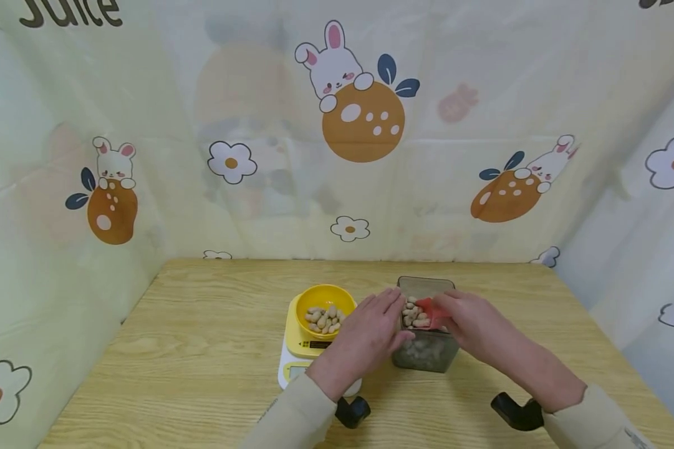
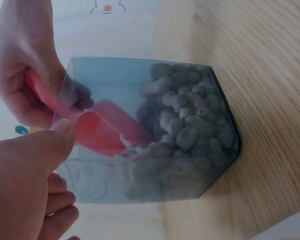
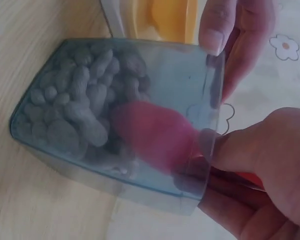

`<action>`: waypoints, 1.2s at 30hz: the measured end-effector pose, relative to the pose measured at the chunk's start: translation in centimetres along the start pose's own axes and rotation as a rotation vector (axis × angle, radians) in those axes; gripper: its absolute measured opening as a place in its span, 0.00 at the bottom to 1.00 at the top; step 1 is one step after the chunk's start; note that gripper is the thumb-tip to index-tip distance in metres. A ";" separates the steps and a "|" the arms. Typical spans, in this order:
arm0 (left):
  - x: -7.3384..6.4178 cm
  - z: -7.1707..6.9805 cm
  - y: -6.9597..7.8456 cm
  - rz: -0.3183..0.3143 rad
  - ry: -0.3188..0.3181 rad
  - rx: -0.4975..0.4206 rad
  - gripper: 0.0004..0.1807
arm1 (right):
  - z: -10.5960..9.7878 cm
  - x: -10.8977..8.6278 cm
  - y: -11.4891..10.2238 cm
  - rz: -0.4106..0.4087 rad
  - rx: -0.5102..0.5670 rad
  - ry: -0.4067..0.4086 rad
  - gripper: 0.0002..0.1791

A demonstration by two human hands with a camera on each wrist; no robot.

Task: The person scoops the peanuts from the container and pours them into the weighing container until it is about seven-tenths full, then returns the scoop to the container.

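Observation:
A see-through grey plastic container [image 1: 425, 355] stands on the table, partly filled with peanuts in their shells [image 2: 190, 120]. My left hand [image 1: 367, 330] holds the container at its rim, the thumb on the near side and the fingers along the left side. In my right hand [image 1: 471, 321] is the handle of a red scoop [image 3: 157, 132]. The scoop's head is inside the container, its front edge down at the peanuts. In the right wrist view, the right thumb overlaps the container's rim.
Left of the container, a yellow and white kitchen scale [image 1: 292, 340] carries a yellow bowl [image 1: 325, 290] with several peanuts in it. My left forearm covers part of the scale's front. Behind the wooden table [image 1: 213, 324] hangs a printed cloth [image 1: 280, 206].

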State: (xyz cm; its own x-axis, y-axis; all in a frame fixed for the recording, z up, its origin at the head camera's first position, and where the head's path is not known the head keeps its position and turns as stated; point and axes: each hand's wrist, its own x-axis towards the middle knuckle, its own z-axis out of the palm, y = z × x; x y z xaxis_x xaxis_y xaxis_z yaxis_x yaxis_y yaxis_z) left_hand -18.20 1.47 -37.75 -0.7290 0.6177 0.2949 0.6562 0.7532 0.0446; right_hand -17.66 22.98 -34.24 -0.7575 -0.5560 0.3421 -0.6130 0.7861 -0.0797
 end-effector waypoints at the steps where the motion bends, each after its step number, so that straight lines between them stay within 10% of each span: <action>1: 0.0 0.0 0.0 0.001 0.002 -0.001 0.36 | 0.0 0.1 0.0 -0.001 -0.002 0.003 0.12; 11: 0.0 0.1 -0.1 -0.001 0.002 -0.012 0.36 | 0.7 -0.2 1.5 -0.096 0.189 0.052 0.15; 19: -0.1 0.2 -0.3 0.012 0.022 -0.021 0.35 | 0.3 -0.3 2.9 0.002 0.321 -0.064 0.14; 26: -0.2 0.1 -0.5 0.010 0.033 0.013 0.35 | 0.6 0.7 1.4 -0.043 0.266 -0.094 0.13; 36: -0.1 0.3 -0.2 0.021 0.057 -0.016 0.34 | 0.8 -0.2 1.9 0.143 0.413 -0.046 0.12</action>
State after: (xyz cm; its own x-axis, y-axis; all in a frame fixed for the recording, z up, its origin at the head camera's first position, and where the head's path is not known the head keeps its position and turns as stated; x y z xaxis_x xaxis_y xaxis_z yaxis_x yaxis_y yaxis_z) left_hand -18.29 1.34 -38.04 -0.7031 0.6193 0.3495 0.6747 0.7363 0.0525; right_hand -18.86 24.40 -35.20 -0.8448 -0.4683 0.2588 -0.5323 0.6871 -0.4944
